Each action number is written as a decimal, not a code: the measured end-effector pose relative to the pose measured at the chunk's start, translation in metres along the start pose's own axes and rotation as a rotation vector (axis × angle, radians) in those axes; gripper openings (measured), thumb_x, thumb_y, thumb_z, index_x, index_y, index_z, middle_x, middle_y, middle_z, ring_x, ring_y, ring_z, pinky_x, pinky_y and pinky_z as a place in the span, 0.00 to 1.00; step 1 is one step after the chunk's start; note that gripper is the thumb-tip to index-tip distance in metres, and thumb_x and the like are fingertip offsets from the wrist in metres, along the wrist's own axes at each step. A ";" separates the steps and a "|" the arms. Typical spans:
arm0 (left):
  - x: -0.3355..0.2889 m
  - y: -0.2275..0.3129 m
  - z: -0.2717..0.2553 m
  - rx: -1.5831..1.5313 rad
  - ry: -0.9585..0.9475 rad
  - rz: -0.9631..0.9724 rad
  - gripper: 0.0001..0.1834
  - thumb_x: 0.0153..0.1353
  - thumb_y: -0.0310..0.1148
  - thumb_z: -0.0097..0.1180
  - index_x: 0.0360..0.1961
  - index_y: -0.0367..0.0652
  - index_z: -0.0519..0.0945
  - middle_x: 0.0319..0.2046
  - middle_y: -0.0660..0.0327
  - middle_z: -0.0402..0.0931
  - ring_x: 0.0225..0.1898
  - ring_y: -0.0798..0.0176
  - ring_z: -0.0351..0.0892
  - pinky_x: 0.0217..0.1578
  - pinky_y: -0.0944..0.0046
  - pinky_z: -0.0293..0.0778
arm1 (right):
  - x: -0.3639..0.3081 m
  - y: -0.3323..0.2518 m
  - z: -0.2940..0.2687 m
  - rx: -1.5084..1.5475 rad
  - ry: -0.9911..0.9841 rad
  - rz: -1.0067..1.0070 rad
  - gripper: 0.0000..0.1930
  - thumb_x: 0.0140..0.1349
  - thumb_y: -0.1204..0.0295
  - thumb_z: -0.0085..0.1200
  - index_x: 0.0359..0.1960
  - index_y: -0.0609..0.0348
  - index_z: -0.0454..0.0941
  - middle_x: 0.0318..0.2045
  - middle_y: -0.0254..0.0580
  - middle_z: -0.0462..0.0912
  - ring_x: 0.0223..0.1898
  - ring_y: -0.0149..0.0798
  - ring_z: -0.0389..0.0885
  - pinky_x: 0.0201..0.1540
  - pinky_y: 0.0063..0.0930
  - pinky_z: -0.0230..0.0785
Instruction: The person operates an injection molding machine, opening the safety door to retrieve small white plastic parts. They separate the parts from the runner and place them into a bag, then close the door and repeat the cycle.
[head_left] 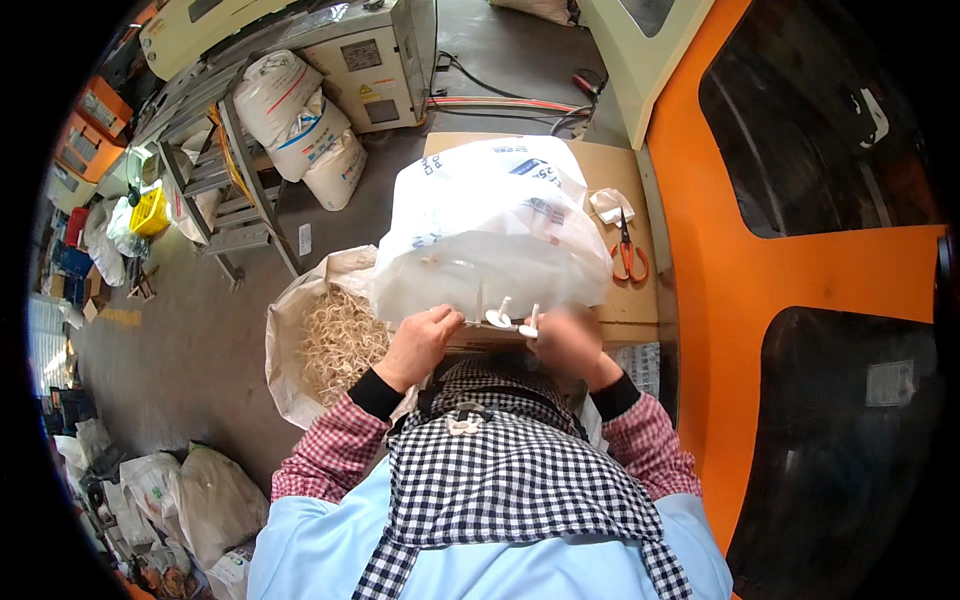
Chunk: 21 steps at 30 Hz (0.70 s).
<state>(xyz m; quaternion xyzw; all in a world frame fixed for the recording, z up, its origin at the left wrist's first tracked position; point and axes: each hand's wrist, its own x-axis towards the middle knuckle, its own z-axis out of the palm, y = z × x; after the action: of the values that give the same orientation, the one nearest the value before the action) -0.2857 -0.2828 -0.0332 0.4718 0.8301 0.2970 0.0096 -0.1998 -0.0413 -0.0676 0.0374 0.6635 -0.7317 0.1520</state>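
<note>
Two small white plastic pieces, each a round disc with a stem, stand between my hands: a left disc piece (498, 317) and a right disc piece (530, 328). A thin white strip seems to run from them toward my left hand (420, 345), whose fingers pinch its end. My right hand (572, 345) is smeared by motion; its fingertips close on the right disc piece. Just beyond my hands lies a big white printed plastic sack (490, 225), its translucent near side facing me. What lies inside is hidden.
An open woven sack (345, 345) of tangled pale plastic scraps stands at the left. Orange-handled scissors (628, 258) and a crumpled white scrap (610, 205) lie on cardboard (645, 225). An orange machine (710, 260) borders the right. Stacked full sacks (300, 125) stand beside a metal step frame (235, 190).
</note>
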 end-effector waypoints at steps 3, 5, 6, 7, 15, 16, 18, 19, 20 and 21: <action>-0.019 -0.004 0.019 0.025 0.146 -0.101 0.07 0.51 0.21 0.50 0.33 0.38 0.72 0.28 0.52 0.71 0.30 0.49 0.75 0.28 0.58 0.72 | 0.034 0.015 -0.006 0.647 -0.022 0.341 0.19 0.68 0.62 0.30 0.24 0.60 0.67 0.13 0.26 0.59 0.12 0.23 0.52 0.13 0.16 0.38; -0.022 -0.002 0.023 -0.017 0.243 -0.159 0.07 0.53 0.21 0.52 0.35 0.37 0.73 0.28 0.53 0.74 0.27 0.55 0.77 0.26 0.61 0.72 | 0.080 0.064 -0.035 0.820 0.130 0.243 0.18 0.68 0.63 0.30 0.27 0.62 0.67 0.16 0.31 0.63 0.15 0.25 0.59 0.15 0.16 0.49; -0.026 -0.003 0.024 -0.152 0.230 -0.292 0.07 0.55 0.23 0.52 0.36 0.37 0.73 0.28 0.53 0.75 0.26 0.58 0.77 0.25 0.63 0.72 | 0.101 0.082 -0.045 0.913 0.202 0.198 0.17 0.68 0.64 0.30 0.28 0.63 0.66 0.17 0.34 0.66 0.16 0.27 0.63 0.16 0.16 0.55; -0.031 -0.005 0.026 -0.287 0.230 -0.426 0.07 0.56 0.24 0.52 0.37 0.36 0.73 0.28 0.54 0.76 0.25 0.61 0.78 0.25 0.64 0.73 | 0.117 0.066 -0.040 0.937 0.453 0.173 0.16 0.68 0.66 0.31 0.30 0.66 0.66 0.23 0.40 0.68 0.21 0.31 0.69 0.22 0.20 0.63; -0.024 0.008 0.016 -1.567 0.486 -0.833 0.10 0.64 0.32 0.47 0.39 0.36 0.73 0.32 0.58 0.77 0.29 0.69 0.78 0.28 0.74 0.75 | 0.054 -0.002 0.025 -0.785 0.494 -0.633 0.29 0.52 0.77 0.56 0.56 0.67 0.61 0.47 0.53 0.71 0.47 0.47 0.73 0.48 0.32 0.70; -0.023 0.013 0.016 -1.629 0.478 -0.882 0.10 0.64 0.32 0.47 0.40 0.36 0.73 0.33 0.58 0.77 0.30 0.70 0.78 0.28 0.74 0.75 | 0.036 -0.008 0.031 -1.063 0.335 -0.824 0.29 0.48 0.76 0.57 0.55 0.63 0.65 0.49 0.51 0.70 0.46 0.47 0.72 0.47 0.34 0.70; -0.021 0.018 0.018 -1.673 0.452 -0.875 0.11 0.64 0.32 0.47 0.42 0.36 0.71 0.36 0.57 0.77 0.32 0.69 0.78 0.30 0.74 0.75 | 0.011 -0.027 0.043 -1.266 0.145 -0.975 0.27 0.49 0.77 0.53 0.55 0.61 0.67 0.49 0.50 0.70 0.44 0.45 0.74 0.45 0.32 0.72; -0.021 0.019 0.021 -1.680 0.441 -0.868 0.11 0.64 0.32 0.47 0.42 0.36 0.71 0.36 0.57 0.77 0.32 0.69 0.78 0.30 0.73 0.75 | 0.008 -0.023 0.046 -1.214 0.175 -1.006 0.22 0.51 0.77 0.52 0.52 0.61 0.69 0.45 0.50 0.73 0.40 0.45 0.76 0.43 0.33 0.72; -0.021 0.021 0.023 -1.687 0.430 -0.860 0.11 0.64 0.32 0.46 0.43 0.36 0.71 0.37 0.57 0.77 0.33 0.69 0.78 0.30 0.73 0.75 | 0.007 -0.018 0.049 -1.162 0.204 -1.036 0.18 0.54 0.76 0.51 0.48 0.62 0.72 0.40 0.50 0.76 0.36 0.45 0.78 0.40 0.33 0.73; -0.019 0.024 0.025 -1.642 0.458 -0.841 0.09 0.65 0.30 0.46 0.41 0.36 0.72 0.35 0.57 0.77 0.32 0.67 0.79 0.31 0.72 0.76 | 0.007 -0.013 0.053 -1.013 0.281 -0.939 0.14 0.56 0.76 0.49 0.45 0.63 0.73 0.35 0.47 0.77 0.31 0.43 0.77 0.36 0.31 0.73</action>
<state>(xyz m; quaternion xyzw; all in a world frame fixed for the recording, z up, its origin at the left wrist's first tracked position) -0.2490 -0.2771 -0.0465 -0.0897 0.4455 0.8451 0.2815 -0.2025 -0.0939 -0.0504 -0.2339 0.8818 -0.3094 -0.2682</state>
